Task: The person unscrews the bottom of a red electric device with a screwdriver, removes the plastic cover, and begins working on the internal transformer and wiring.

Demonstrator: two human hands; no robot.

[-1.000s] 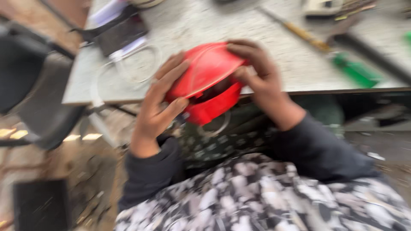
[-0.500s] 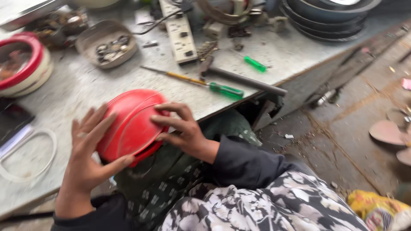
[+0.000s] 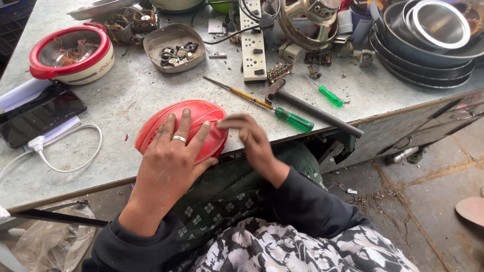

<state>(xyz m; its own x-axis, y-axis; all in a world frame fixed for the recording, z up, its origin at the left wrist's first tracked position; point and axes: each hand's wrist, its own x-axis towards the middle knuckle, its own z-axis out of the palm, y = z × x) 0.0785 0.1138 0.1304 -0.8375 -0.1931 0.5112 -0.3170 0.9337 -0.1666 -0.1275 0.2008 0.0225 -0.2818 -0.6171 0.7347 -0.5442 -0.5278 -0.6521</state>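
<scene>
Cluttered workbench (image 3: 126,95): left hand (image 3: 171,161) splayed flat atop red dome (image 3: 201,118) at near edge; right hand (image 3: 252,141) fingertips pinch its right rim.

The round red plastic cover (image 3: 194,123) looks smooth and a little glossy under the left hand (image 3: 171,161), which wears a shiny metal ring (image 3: 179,138). The grey table (image 3: 126,100) has a dull, scratched and stained top. The screwdriver with the green handle (image 3: 295,121) has clear glossy plastic on the handle and a thin metal shaft. The stacked dark round pans (image 3: 423,55) are metal with a soft shine. The black phone (image 3: 40,118) has a glossy glass face. The white cable (image 3: 75,161) is smooth plastic. The sleeves are matt dark cloth.
</scene>
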